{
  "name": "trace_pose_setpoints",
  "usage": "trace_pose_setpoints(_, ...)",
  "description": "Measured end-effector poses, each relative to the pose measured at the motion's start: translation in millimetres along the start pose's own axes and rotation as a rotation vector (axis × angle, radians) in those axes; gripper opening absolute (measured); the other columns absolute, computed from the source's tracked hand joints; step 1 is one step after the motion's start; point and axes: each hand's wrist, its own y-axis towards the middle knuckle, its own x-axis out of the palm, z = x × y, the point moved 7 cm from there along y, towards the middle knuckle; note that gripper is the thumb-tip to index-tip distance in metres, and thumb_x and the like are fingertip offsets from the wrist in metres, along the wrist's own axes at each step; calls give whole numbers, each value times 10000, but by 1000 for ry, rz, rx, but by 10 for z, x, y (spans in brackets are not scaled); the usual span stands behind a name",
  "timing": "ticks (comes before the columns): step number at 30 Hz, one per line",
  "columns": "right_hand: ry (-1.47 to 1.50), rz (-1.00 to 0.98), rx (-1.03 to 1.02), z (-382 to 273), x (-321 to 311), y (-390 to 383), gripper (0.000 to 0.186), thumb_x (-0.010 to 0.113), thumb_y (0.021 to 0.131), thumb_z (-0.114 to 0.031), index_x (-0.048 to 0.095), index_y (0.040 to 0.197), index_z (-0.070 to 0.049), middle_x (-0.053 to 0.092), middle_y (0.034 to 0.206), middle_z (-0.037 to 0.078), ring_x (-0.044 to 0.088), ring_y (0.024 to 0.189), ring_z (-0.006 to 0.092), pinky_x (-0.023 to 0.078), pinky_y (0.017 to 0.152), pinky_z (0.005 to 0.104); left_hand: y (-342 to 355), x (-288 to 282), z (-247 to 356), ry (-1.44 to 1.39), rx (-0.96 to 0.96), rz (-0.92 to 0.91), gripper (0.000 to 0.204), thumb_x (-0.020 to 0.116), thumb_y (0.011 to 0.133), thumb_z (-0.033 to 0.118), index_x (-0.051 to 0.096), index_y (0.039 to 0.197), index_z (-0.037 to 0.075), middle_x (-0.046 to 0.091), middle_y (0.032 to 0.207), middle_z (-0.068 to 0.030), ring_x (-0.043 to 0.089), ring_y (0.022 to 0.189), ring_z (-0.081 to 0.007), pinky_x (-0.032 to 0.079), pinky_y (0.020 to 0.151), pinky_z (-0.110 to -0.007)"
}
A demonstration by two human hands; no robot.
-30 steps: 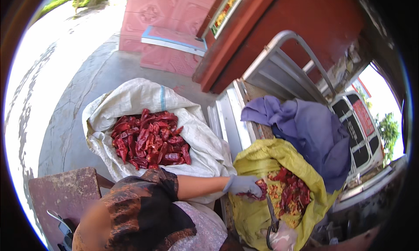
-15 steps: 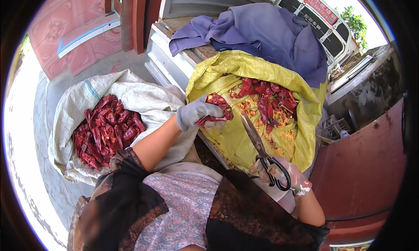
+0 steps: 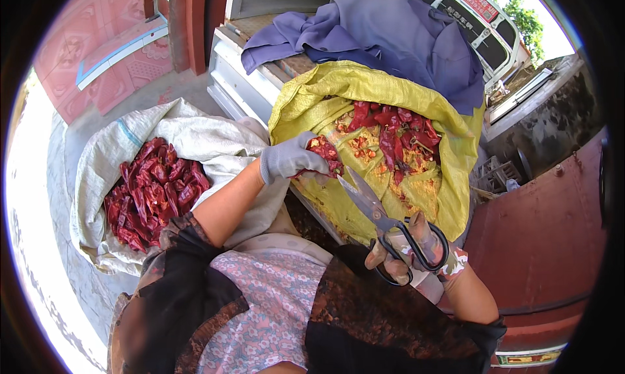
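Left hand (image 3: 293, 158): grey-gloved, centre of the frame; I find it closed around the held peppers (image 3: 327, 154).
Right hand (image 3: 426, 238): lower right of centre; I find it grasping the scissors (image 3: 374, 210) by their dark loops.
Blades: parted, pointing up and left, tips just beside the held peppers; contact I cannot confirm from my feed.
Held peppers: centre of the frame, over the left part of the yellow sack (image 3: 454, 205), red skins outward, paler bits showing.
Weight: light, in my judgement; the bunch should load the fingers very little.
Stiffness: wrinkled skins suggest dry, leathery pods that give under pressure; hard squeezing could crack them.
Surface: glossy; I rate single pods liable to slide against each other.
Hold point: around the middle of the bunch, fingers wrapped, ends protruding, fingertips back from the blades.
Scissors handling: rigid, probably heavier than the peppers; I would take them only by the loops.
White sack (image 3: 221, 143): left of the frame, mouth open, holding a pepper heap (image 3: 156, 192).
Yellow sack contents: red pieces (image 3: 390, 139) and pale seeds (image 3: 423, 186), right of centre.
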Motion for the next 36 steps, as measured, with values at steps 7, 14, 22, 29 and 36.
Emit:
trace_pose_setpoints(7, -91, 212, -91, -78, 45, -53, 945, 212, 763, -804, 485, 1177, 0, 612, 878, 226, 458, 456, 150, 359, 389, 257, -47, 45, -93, -168, -286, 63, 71, 576, 739, 6, 620, 764, -43, 585, 640, -36, 538, 562, -99, 413, 503, -225)
trace_pose_setpoints(14, -223, 266, -231, -120, 28, 55, 969, 203, 784, -790, 606, 903, 83, 533, 598, 56, 387, 449, 76, 293, 410, 211, -33, 111, -2, -461, -116, 179, 166, 479, 777, 64, 583, 652, 30, 521, 586, 4, 410, 458, -57, 337, 435, -186)
trace_pose_setpoints(22, -66, 233, -270, -81, -32, 188, 915, 244, 781, -790, 589, 924, 46, 509, 589, 41, 308, 409, 53, 226, 375, 207, -56, 129, 68, -539, -74, 409, 73, 552, 761, -25, 527, 715, 27, 506, 685, -16, 454, 558, -107, 349, 468, -250)
trace_pose_setpoints(29, 261, -5, -408, 7, 94, 488, 893, 289, 772, -786, 566, 860, 58, 292, 449, -50, 200, 324, 44, 167, 323, 216, -1, 76, -15, -398, -52, 378, 145, 484, 805, 101, 470, 665, 66, 409, 574, 10, 359, 466, -78, 258, 421, -224)
trace_pose_setpoints(36, 468, -291, -503, 151, 50, 813, 945, 293, 731, -823, 567, 808, 77, 248, 387, -83, 224, 286, 65, 186, 288, 235, 73, 410, -174, -1178, -110, 166, 316, 422, 851, 259, 445, 587, 87, 382, 505, 33, 316, 421, -85, 242, 394, -228)
